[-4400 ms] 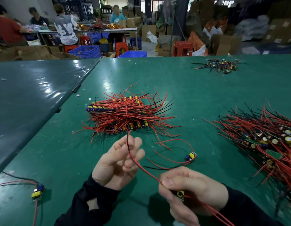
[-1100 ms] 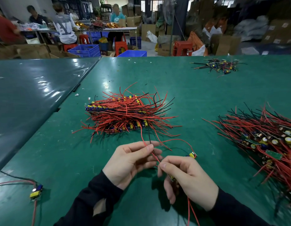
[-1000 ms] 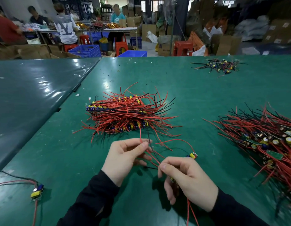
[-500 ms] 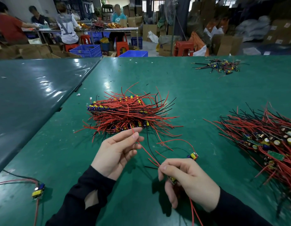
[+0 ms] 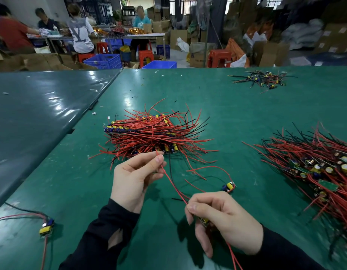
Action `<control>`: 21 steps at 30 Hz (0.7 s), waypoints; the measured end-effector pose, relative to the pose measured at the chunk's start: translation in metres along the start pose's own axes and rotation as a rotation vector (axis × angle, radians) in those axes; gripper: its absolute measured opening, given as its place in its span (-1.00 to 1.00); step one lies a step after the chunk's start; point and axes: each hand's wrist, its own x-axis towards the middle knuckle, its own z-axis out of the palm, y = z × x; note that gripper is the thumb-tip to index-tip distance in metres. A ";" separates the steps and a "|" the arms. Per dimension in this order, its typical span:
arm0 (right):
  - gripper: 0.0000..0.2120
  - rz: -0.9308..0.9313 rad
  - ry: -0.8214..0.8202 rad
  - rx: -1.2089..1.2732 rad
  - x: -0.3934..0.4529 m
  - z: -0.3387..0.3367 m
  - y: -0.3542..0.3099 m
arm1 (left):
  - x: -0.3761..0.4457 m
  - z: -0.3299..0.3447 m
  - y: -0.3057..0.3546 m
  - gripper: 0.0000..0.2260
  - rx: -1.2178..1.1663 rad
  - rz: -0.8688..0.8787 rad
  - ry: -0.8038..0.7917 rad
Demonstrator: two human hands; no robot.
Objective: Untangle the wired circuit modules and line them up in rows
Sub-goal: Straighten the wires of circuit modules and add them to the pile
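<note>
My right hand [image 5: 225, 221] grips a small circuit module [image 5: 204, 221] with yellow parts, mostly hidden in the fingers. Its red wire [image 5: 171, 181] runs up and left to my left hand [image 5: 135, 178], which pinches the wire's far end between thumb and forefinger; a black wire hangs beside it. Just beyond my left hand lies the lined-up stack of modules [image 5: 149, 133] with red and black wires fanned to the right. A tangled heap of modules [image 5: 316, 168] sits at the right. One loose module [image 5: 229, 187] lies between my hands and the heap.
Another loose module [image 5: 46, 228] with red and black leads lies at the near left. A small pile of wire scraps and modules [image 5: 263, 79] is at the far right of the green table [image 5: 227, 114]. A darker table [image 5: 36, 114] adjoins on the left. People work at tables beyond.
My left hand has slid along the red wire up and away to its end near the stack, drawing it straight. My right hand has kept hold of the module.
</note>
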 end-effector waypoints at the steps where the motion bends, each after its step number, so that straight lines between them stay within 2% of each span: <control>1: -0.79 0.006 0.003 0.003 0.000 0.000 0.000 | 0.001 0.000 0.000 -0.91 -0.019 -0.016 0.013; 5: -0.78 0.002 0.043 -0.009 0.002 -0.003 0.001 | 0.000 0.001 0.002 -0.90 -0.075 -0.031 0.059; 12: -0.79 0.023 0.078 -0.058 0.002 -0.004 0.004 | 0.000 -0.001 0.005 -0.91 -0.175 -0.199 0.037; 18: -0.73 0.067 0.139 -0.126 0.003 -0.006 0.004 | 0.000 -0.001 -0.001 -0.91 -0.101 0.043 0.099; 21: -0.74 0.093 0.121 -0.086 0.002 -0.003 0.003 | -0.001 0.001 -0.006 -0.92 -0.093 0.067 0.095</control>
